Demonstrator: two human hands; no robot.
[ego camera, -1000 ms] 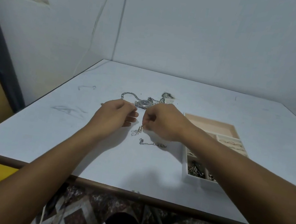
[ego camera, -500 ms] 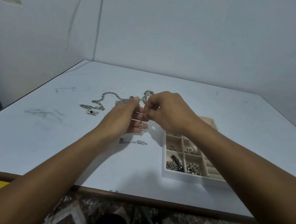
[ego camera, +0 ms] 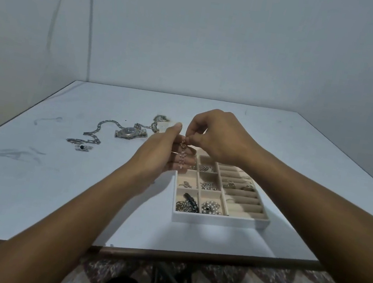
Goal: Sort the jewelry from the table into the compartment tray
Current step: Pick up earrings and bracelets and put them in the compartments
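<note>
My right hand [ego camera: 218,136] pinches the top of a small beaded earring [ego camera: 182,157], which dangles above the far left corner of the compartment tray [ego camera: 219,220]. My left hand [ego camera: 161,154] is held flat and upright beside the earring, fingers straight, touching or nearly touching it. The white tray has several small cells with silver pieces and ring rolls on its right side. On the table to the left lie a silver watch [ego camera: 130,132], a chunky chain [ego camera: 95,130] and a small dark-stoned piece [ego camera: 83,147].
The white table [ego camera: 26,189] meets a wall at the left and back. Another tangle of jewelry [ego camera: 160,119] lies behind my left hand. The table's front edge runs below my forearms, with patterned floor beneath it.
Both hands have risen from the table and shifted right, carrying the earring above the tray's far left corner. The view has swung left, so the tray is fully visible.
</note>
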